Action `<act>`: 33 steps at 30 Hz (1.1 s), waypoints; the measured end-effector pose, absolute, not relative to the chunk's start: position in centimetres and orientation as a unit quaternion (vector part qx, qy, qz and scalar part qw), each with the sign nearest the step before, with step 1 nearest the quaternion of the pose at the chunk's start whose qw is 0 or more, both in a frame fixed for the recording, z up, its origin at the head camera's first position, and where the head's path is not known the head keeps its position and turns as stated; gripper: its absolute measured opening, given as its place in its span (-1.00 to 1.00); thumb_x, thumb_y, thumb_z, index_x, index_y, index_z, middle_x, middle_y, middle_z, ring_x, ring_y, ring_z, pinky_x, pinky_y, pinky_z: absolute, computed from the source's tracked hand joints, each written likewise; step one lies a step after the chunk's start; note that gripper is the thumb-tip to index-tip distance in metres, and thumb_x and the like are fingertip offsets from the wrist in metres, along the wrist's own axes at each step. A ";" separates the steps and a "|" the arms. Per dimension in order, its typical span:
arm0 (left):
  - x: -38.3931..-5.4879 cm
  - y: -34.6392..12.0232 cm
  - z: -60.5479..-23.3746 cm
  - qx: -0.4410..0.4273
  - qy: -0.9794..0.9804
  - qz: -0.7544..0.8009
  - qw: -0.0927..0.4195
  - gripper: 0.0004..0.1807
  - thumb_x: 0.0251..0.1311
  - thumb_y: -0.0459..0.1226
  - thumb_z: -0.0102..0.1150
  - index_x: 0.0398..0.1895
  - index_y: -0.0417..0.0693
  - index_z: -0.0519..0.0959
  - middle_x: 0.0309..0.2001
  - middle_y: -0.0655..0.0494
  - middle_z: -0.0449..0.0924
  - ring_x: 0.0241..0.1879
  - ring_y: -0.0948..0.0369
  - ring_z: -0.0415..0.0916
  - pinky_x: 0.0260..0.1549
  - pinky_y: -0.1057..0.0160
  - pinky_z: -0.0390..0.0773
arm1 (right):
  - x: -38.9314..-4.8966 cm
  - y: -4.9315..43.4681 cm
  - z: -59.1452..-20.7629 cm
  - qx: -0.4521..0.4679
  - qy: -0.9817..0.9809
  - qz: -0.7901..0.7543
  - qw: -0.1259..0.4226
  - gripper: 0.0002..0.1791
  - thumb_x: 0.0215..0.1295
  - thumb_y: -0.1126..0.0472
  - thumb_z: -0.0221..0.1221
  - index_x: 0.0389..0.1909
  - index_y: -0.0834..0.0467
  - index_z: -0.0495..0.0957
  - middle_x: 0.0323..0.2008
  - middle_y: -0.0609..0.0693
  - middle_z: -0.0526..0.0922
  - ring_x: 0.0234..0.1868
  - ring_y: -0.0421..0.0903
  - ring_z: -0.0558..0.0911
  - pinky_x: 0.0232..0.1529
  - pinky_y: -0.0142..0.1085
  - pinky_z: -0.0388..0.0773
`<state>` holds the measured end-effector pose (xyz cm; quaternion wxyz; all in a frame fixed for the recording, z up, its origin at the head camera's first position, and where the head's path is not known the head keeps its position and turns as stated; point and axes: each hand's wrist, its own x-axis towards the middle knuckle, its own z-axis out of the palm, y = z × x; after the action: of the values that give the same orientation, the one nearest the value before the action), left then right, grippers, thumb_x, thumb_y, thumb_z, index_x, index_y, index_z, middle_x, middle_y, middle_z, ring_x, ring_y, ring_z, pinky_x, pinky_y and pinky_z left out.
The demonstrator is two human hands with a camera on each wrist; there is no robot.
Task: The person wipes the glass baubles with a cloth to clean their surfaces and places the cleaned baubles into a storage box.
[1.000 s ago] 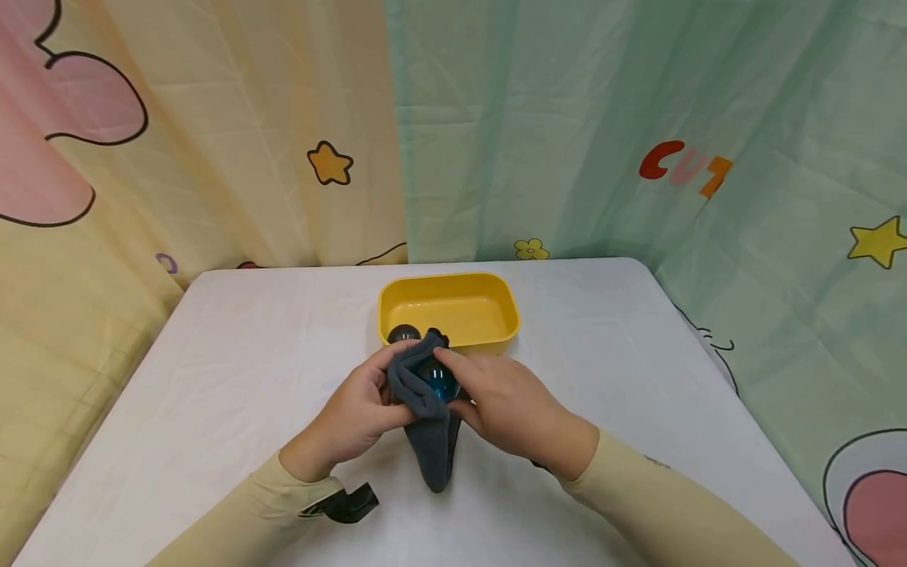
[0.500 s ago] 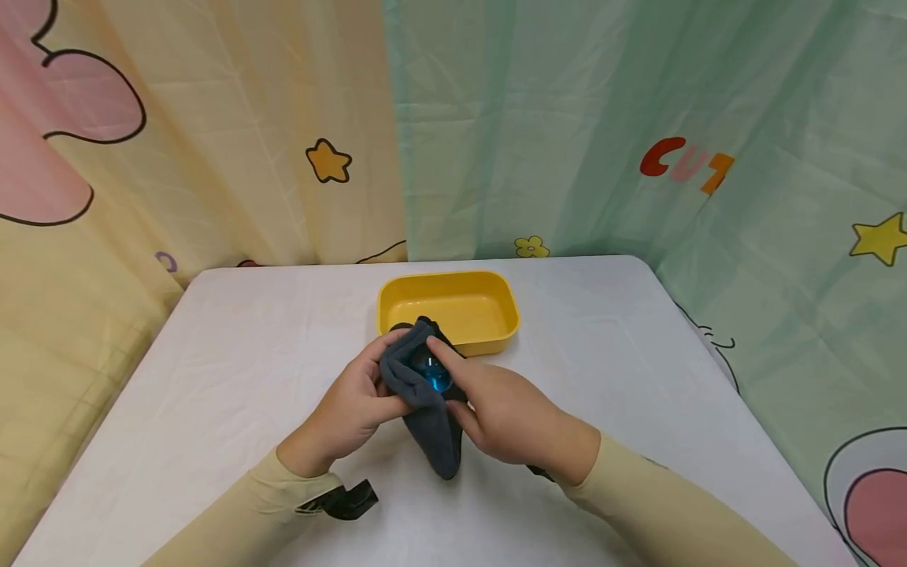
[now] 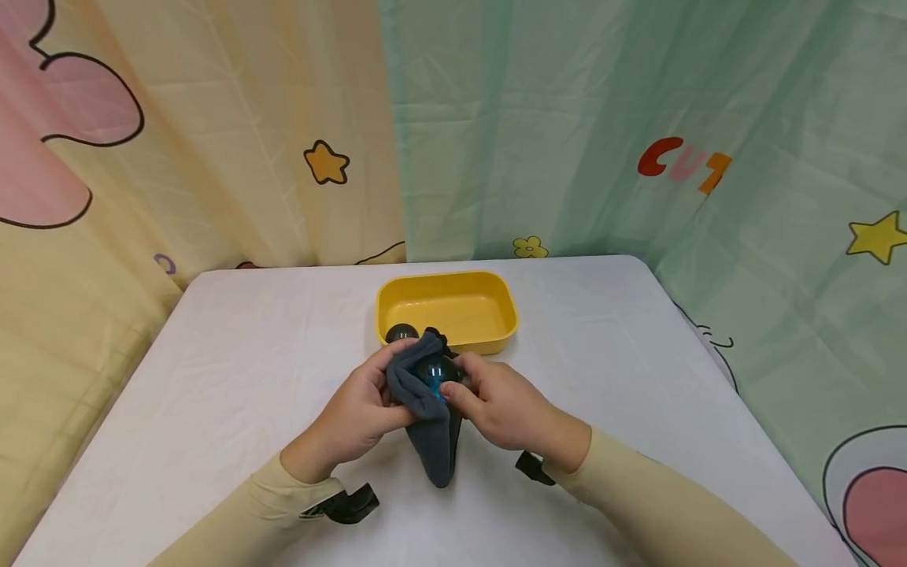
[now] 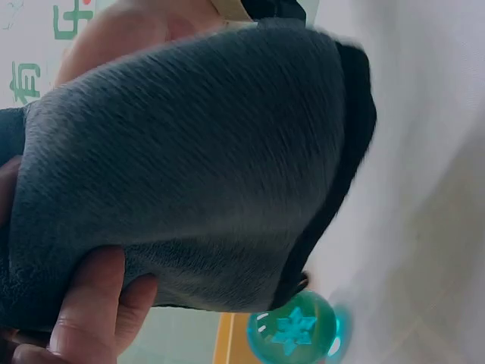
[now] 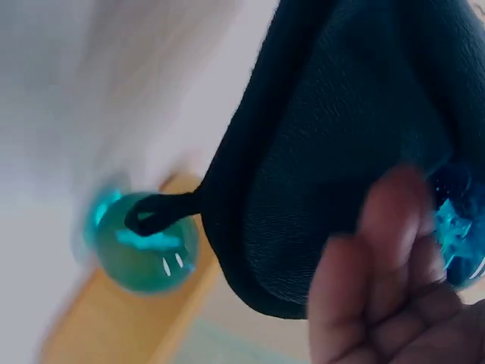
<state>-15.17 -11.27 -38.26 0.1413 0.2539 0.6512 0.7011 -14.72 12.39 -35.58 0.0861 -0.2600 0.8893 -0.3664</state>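
A grey plush cloth [image 3: 425, 441] with black edging hangs folded round a clear blue-tinted ball [image 3: 435, 374]. In the right wrist view, a blue star shape shows inside this ball [image 5: 455, 231]. My left hand [image 3: 357, 413] grips the cloth from the left, its thumb in front and fingers behind. In the left wrist view, the cloth [image 4: 189, 167] hides most of the work. From the right, my right hand [image 3: 506, 402] holds the ball, thumb on its near side and fingers at its far right.
Beyond my hands a yellow tray [image 3: 453, 303] stands on the white table [image 3: 283, 339]. A second clear ball [image 3: 401, 332] sits at the tray's near left corner; in the left wrist view this ball [image 4: 292, 330] also has a star inside. Patterned curtains [image 3: 510, 142] surround the table.
My right hand's fingers have shifted back to the right and its thumb has come up onto the ball's front. The cloth tilted and lifted slightly, then came back down. My left hand keeps its grip.
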 end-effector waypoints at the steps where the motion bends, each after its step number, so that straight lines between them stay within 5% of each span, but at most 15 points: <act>1: -15.1 -11.3 -38.2 0.252 0.653 0.701 0.140 -0.12 0.24 -0.58 0.33 0.59 -0.17 0.17 0.50 -0.31 0.33 0.26 0.25 0.59 0.17 0.28 0.68 | -14.6 12.3 -35.5 -0.263 0.893 -0.356 0.083 -0.56 0.63 0.01 0.10 0.29 0.24 0.44 -0.33 -0.09 0.68 -0.43 -0.24 0.53 -0.40 -0.38 0.54; 5: -15.2 -11.4 -38.1 0.250 0.650 0.705 0.134 -0.11 0.24 -0.56 0.34 0.60 -0.15 0.15 0.52 -0.27 0.32 0.28 0.24 0.58 0.19 0.27 0.66 | -14.2 12.2 -34.9 -0.299 0.918 -0.257 0.053 -0.24 0.58 0.03 0.19 0.65 0.11 0.12 0.24 0.02 0.67 0.06 -0.14 0.69 0.16 -0.21 0.70; 7: -15.2 -11.5 -38.1 0.251 0.647 0.708 0.132 -0.12 0.25 -0.57 0.34 0.59 -0.17 0.15 0.52 -0.28 0.32 0.29 0.25 0.58 0.21 0.26 0.65 | -14.1 12.3 -34.8 -0.333 0.918 -0.212 0.022 -0.14 0.53 0.09 0.25 0.68 0.08 0.03 0.34 0.05 0.63 0.18 -0.07 0.69 0.28 -0.13 0.66; 12: -15.3 -11.6 -38.4 0.252 0.640 0.712 0.142 -0.13 0.25 -0.58 0.31 0.58 -0.22 0.15 0.53 -0.33 0.28 0.32 0.27 0.56 0.22 0.28 0.64 | -14.4 12.7 -35.2 -0.392 0.904 -0.135 -0.105 -0.23 0.40 0.13 0.38 0.55 0.13 0.28 0.11 0.04 0.75 0.01 -0.05 0.75 0.13 -0.18 0.73; 14: -15.3 -11.6 -38.5 0.253 0.642 0.709 0.145 -0.14 0.25 -0.57 0.32 0.58 -0.22 0.16 0.53 -0.32 0.28 0.32 0.28 0.56 0.22 0.28 0.64 | -14.5 12.8 -35.2 -0.391 0.903 -0.133 -0.115 -0.25 0.38 0.11 0.40 0.50 0.15 0.33 0.09 0.03 0.76 -0.01 -0.05 0.75 0.11 -0.19 0.73; 16: -15.3 -11.6 -38.6 0.257 0.646 0.704 0.143 -0.14 0.25 -0.57 0.33 0.58 -0.22 0.17 0.54 -0.32 0.28 0.31 0.28 0.56 0.21 0.29 0.65 | -14.5 12.7 -35.2 -0.370 0.911 -0.166 -0.071 -0.28 0.40 0.09 0.38 0.48 0.17 0.34 0.09 0.02 0.75 -0.03 -0.09 0.74 0.07 -0.22 0.74; 21: -15.2 -11.5 -38.7 0.262 0.645 0.703 0.142 -0.14 0.25 -0.57 0.33 0.58 -0.21 0.18 0.50 -0.35 0.32 0.26 0.25 0.60 0.18 0.27 0.67 | -14.6 12.4 -35.4 -0.266 0.897 -0.339 0.101 -0.60 0.60 0.03 0.16 0.20 0.24 0.50 -0.30 -0.06 0.70 -0.35 -0.16 0.61 -0.30 -0.34 0.61; 23: -15.1 -11.5 -38.7 0.259 0.644 0.706 0.142 -0.13 0.24 -0.58 0.33 0.58 -0.21 0.17 0.48 -0.36 0.34 0.24 0.25 0.61 0.17 0.27 0.68 | -14.6 12.3 -35.6 -0.245 0.890 -0.366 0.123 -0.65 0.65 0.00 0.07 0.10 0.21 0.53 -0.42 -0.07 0.63 -0.42 -0.15 0.55 -0.37 -0.33 0.53; 26: -15.1 -11.6 -38.7 0.254 0.649 0.704 0.135 -0.12 0.24 -0.57 0.34 0.59 -0.19 0.16 0.49 -0.35 0.34 0.26 0.24 0.61 0.17 0.27 0.68 | -14.4 12.1 -35.6 -0.260 0.903 -0.331 0.092 -0.54 0.66 -0.03 0.05 0.31 0.21 0.47 -0.13 -0.02 0.74 -0.21 -0.13 0.67 -0.12 -0.26 0.69; 29: -15.1 -11.7 -38.7 0.250 0.650 0.706 0.129 -0.11 0.26 -0.55 0.34 0.61 -0.17 0.13 0.52 -0.32 0.31 0.30 0.24 0.58 0.19 0.28 0.66 | -14.1 12.0 -35.4 -0.299 0.917 -0.261 0.041 -0.29 0.60 0.02 0.16 0.62 0.12 0.17 0.22 0.03 0.68 0.07 -0.10 0.70 0.18 -0.16 0.69; 31: -15.2 -11.8 -38.6 0.251 0.647 0.710 0.124 -0.11 0.27 -0.54 0.33 0.61 -0.19 0.12 0.53 -0.31 0.29 0.32 0.25 0.56 0.21 0.29 0.65 | -14.0 12.2 -35.3 -0.338 0.917 -0.210 -0.001 -0.16 0.53 0.08 0.25 0.68 0.08 0.05 0.23 0.05 0.67 0.09 -0.08 0.70 0.21 -0.15 0.69; 33: -15.2 -11.8 -38.6 0.251 0.640 0.716 0.124 -0.12 0.28 -0.54 0.33 0.61 -0.20 0.13 0.54 -0.32 0.29 0.33 0.25 0.55 0.22 0.28 0.64 | -13.9 12.3 -35.3 -0.373 0.912 -0.163 -0.053 -0.14 0.48 0.11 0.31 0.66 0.05 0.09 0.03 0.02 0.73 -0.07 -0.10 0.70 0.07 -0.20 0.72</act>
<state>-15.16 -11.85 -38.56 0.1242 0.2510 0.6399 0.7156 -13.89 12.34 -35.29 -0.0528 -0.3726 0.9120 -0.1632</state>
